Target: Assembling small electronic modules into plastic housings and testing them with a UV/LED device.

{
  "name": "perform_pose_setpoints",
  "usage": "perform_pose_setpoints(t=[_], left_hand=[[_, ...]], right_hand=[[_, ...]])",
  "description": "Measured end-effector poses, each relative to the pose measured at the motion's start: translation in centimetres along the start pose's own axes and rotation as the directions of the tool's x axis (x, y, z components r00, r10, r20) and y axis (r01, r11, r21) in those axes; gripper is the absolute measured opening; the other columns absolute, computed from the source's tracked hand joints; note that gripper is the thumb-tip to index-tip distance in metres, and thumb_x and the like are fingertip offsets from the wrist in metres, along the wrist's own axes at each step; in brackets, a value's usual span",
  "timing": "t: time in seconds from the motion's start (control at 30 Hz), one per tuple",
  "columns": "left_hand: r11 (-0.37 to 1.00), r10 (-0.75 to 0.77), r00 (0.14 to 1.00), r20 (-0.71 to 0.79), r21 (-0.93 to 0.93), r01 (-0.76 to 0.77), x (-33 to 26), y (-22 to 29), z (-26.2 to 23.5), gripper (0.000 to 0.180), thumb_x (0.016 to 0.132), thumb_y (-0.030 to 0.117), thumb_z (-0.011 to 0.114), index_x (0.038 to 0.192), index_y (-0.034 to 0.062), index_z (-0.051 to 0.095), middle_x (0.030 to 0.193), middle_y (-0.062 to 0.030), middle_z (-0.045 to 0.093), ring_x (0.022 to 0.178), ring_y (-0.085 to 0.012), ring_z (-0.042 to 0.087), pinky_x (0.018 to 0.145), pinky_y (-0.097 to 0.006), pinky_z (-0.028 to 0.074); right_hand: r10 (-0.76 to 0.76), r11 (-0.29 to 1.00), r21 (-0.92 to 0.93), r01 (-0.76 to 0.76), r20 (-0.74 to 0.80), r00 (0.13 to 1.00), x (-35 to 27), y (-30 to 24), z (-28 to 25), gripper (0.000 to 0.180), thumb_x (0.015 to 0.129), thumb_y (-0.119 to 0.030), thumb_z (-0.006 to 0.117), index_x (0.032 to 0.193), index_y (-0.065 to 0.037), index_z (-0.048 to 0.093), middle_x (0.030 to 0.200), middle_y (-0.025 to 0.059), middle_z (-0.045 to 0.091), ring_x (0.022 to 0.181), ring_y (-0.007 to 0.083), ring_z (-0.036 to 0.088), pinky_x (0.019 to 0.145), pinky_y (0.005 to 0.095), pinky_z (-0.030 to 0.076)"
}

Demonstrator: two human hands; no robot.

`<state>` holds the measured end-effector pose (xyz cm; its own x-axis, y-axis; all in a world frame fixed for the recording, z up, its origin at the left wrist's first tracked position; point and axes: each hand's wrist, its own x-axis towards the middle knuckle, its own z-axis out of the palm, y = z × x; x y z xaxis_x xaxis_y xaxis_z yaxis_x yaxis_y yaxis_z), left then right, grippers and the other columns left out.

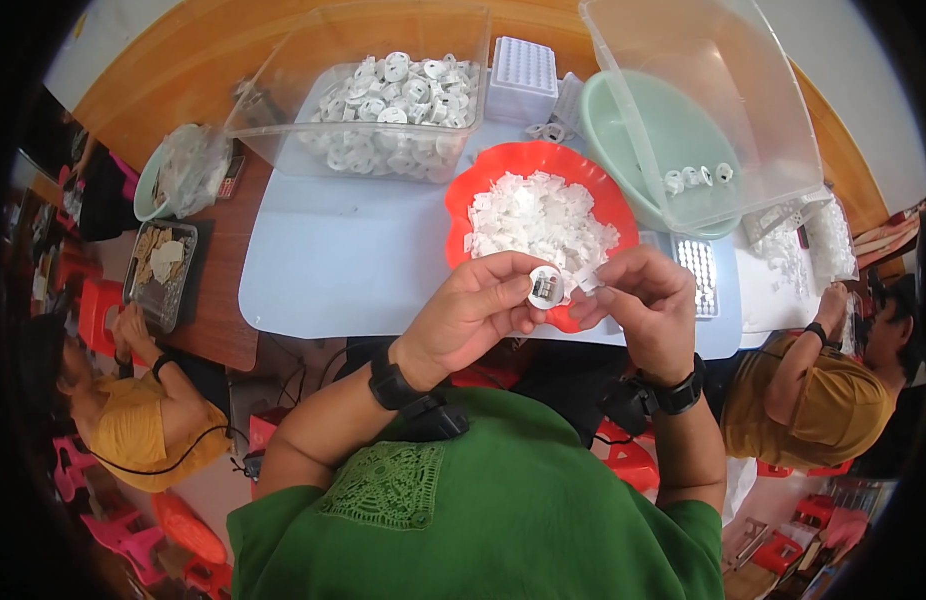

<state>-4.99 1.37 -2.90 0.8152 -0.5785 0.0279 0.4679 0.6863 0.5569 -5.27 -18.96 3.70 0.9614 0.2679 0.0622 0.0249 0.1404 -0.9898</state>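
Observation:
Between the thumb and fingers of my left hand (480, 302) is a small round white part (546, 287), its open face showing dark and metallic bits inside. Just to its right, my right hand (643, 300) pinches a small white piece (586, 281) close to the part's edge; whether the two touch I cannot tell. Both hands are over the near rim of a red scalloped bowl (463, 215). White flat scraps (543, 215) are heaped in that bowl.
A clear bin (273, 140) of round white parts stands back left. At right, another clear bin (723, 110) with a few parts leans over a green basin (608, 120). Behind the bowl is a white rack (523, 85). People in yellow sit on both sides.

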Motion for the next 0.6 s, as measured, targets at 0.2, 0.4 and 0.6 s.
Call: perform_pose_setpoints(t=[0.2, 0.4, 0.6], left_hand=[[1.0, 0.002, 1.0, -0.008, -0.001, -0.002, 0.1, -0.3, -0.2, 0.028, 0.095, 0.013, 0.052, 0.119, -0.0014, 0.052, 0.1, -0.0068, 0.062, 0.082, -0.012, 0.061, 0.071, -0.024, 0.05], [1.0, 0.029, 0.999, 0.029, 0.003, -0.029, -0.2, -0.2, -0.4, 0.028, 0.096, 0.014, 0.052, 0.119, -0.0011, 0.052, 0.101, -0.0067, 0.062, 0.083, -0.0118, 0.061, 0.071, -0.024, 0.05], [1.0, 0.0, 1.0, -0.027, 0.013, 0.001, -0.3, -0.3, -0.2, 0.028, 0.096, 0.015, 0.051, 0.119, -0.0007, 0.052, 0.098, -0.0065, 0.063, 0.08, -0.0116, 0.061, 0.07, -0.024, 0.05]], right_hand=[[-0.064, 0.979, -0.198, 0.057, -0.032, 0.997, 0.1, -0.5, 0.3, 0.015, 0.078, 0.009, 0.062, 0.09, 0.004, 0.057, 0.081, 0.0087, 0.065, 0.071, 0.0126, 0.064, 0.062, 0.0239, 0.053], [-0.216, 0.882, -0.418, 0.218, 0.053, 0.975, 0.4, -0.9, 1.1, 0.011, 0.076, 0.007, 0.065, 0.085, 0.003, 0.06, 0.077, 0.0047, 0.06, 0.07, 0.0103, 0.058, 0.062, 0.0222, 0.048], [-0.125, 0.831, -0.51, 0.222, 0.218, 0.968, 0.9, -1.5, 0.8, 0.008, 0.077, 0.007, 0.064, 0.083, 0.002, 0.061, 0.077, 0.0069, 0.059, 0.067, 0.0156, 0.058, 0.06, 0.0265, 0.047]])
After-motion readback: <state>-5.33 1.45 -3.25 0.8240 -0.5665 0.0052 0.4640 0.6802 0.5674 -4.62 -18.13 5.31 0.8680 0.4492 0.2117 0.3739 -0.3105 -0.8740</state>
